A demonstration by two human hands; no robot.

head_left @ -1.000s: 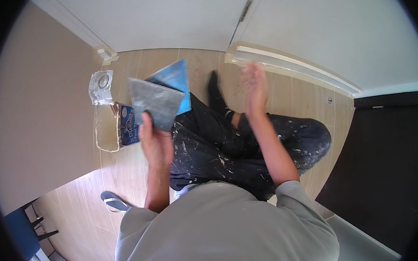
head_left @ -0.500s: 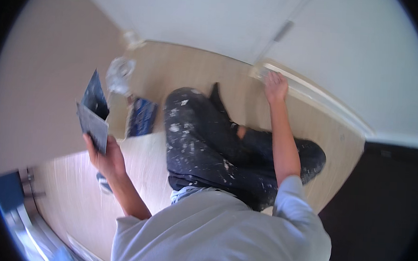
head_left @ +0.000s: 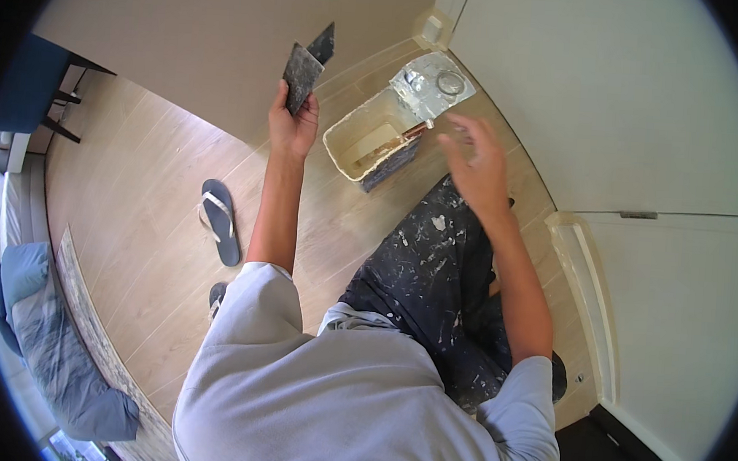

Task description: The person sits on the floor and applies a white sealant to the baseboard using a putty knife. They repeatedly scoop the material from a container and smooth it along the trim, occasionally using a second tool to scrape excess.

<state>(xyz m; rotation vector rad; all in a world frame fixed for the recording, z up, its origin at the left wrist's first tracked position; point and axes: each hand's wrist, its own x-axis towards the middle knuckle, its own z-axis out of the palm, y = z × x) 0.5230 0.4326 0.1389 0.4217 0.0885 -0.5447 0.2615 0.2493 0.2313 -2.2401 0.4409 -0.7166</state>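
Observation:
My left hand [head_left: 294, 126], raised at upper middle, grips two flat scraper plates [head_left: 303, 74], dark and paint-smudged, held near the beige wall panel [head_left: 204, 26]. My right hand [head_left: 475, 161] hovers with fingers apart and nothing visible in them, just right of a crusted rectangular bucket [head_left: 357, 131]. A reddish-brown handled tool [head_left: 410, 136] lies across the bucket's rim, its far part partly unclear. Against the bucket's back end rests a crumpled silvery sheet [head_left: 416, 77] with a ring-shaped item on it. My paint-spattered dark trousers [head_left: 409, 267] are below the bucket.
Sandals [head_left: 222, 221] lie on the wood floor [head_left: 160, 184] at left. A dark blue chair [head_left: 31, 91] and grey cushions [head_left: 58, 338] are at the far left. White doors [head_left: 613, 102] stand at right, with a taped floor track [head_left: 588, 303] and a taped fitting [head_left: 433, 30] at the corner.
The view has swung leftward. My left hand has raised the plates toward the wall panel. My right hand has left the taped track and moved over beside the bucket.

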